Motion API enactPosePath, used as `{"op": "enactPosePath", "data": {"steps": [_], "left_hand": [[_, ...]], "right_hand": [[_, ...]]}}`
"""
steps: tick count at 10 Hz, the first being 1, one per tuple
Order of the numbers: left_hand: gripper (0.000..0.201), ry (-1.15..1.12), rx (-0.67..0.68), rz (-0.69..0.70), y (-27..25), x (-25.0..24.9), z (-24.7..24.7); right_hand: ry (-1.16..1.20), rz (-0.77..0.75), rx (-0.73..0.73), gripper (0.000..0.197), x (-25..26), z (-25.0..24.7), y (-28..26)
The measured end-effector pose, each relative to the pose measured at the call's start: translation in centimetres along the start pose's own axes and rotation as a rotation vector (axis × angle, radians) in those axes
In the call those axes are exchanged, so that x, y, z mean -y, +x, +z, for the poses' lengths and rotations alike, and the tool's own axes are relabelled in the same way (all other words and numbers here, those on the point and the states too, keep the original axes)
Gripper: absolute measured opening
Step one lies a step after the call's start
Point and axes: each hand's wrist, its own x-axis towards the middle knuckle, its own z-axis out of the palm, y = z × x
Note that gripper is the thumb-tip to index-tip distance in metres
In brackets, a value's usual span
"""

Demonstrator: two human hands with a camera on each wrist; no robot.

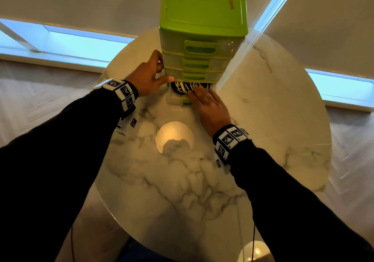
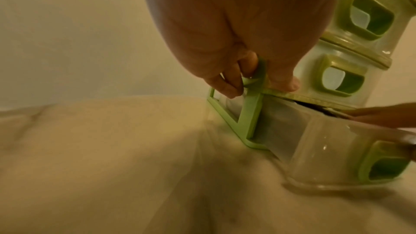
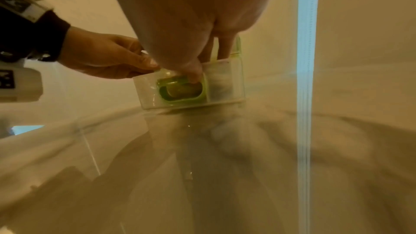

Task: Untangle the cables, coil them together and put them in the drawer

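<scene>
At the desk's far side, cables [image 1: 183, 86] sit in the open bottom drawer [image 1: 178, 99].
Left hand [image 1: 148, 73] pinches the organizer [image 1: 202, 39] frame; right hand [image 1: 208, 105], fingers flat, should tuck loops below the rim before sliding it shut.

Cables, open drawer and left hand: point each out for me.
cables [image 1: 183, 86]: head view, on the white loops lying in the drawer.
open drawer [image 3: 146, 93]: right wrist view, on its clear front panel.
left hand [image 1: 146, 75]: head view, on the back of the hand beside the drawer unit.

Dim, warm light — lamp glare on marble, wrist views blurred.
</scene>
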Motion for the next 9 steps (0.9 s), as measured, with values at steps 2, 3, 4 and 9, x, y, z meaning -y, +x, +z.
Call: {"op": "enactPosePath", "data": {"steps": [2, 3, 4, 9], "left_hand": [[0.112, -0.184, 0.113, 0.031, -1.2, 0.2, 1.0], [0.127, -0.159, 0.086, 0.031, -1.3, 0.6, 1.8], [0.115, -0.146, -0.005, 0.028, -1.7, 1.1, 2.3], [0.071, -0.091, -0.227, -0.065, -3.1, -0.6, 3.9]], "right_hand": [[0.478, 0.654, -0.121, 0.086, -2.3, -1.3, -1.7], [0.836, 0.633, 0.16, 0.121, -5.1, -1.5, 0.6], [0.885, 0.685, 0.108, 0.106, -6.0, -0.8, 2.4], [0.717, 0.702, 0.017, 0.056, -4.6, -1.3, 1.4]]}}
